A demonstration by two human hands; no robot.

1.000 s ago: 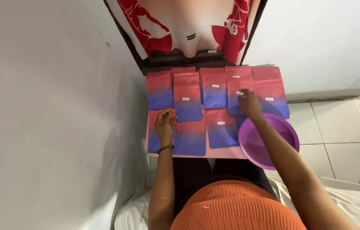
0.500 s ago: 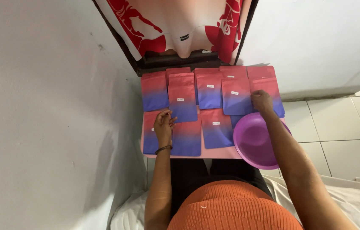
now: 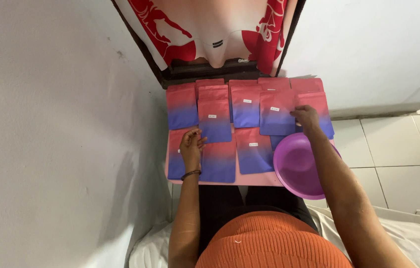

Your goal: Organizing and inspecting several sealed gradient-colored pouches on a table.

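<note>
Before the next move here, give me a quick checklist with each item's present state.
1. Left hand resting on a front-row pouch: ok.
2. Right hand on the far-right pouch: ok.
3. Pouches lying flat on the pink tabletop: ok.
4. Purple bowl fully on the table: not ok, it overhangs the edge.
5. Bowl contents: appears empty.
6. Pouches sealed: cannot tell.
</note>
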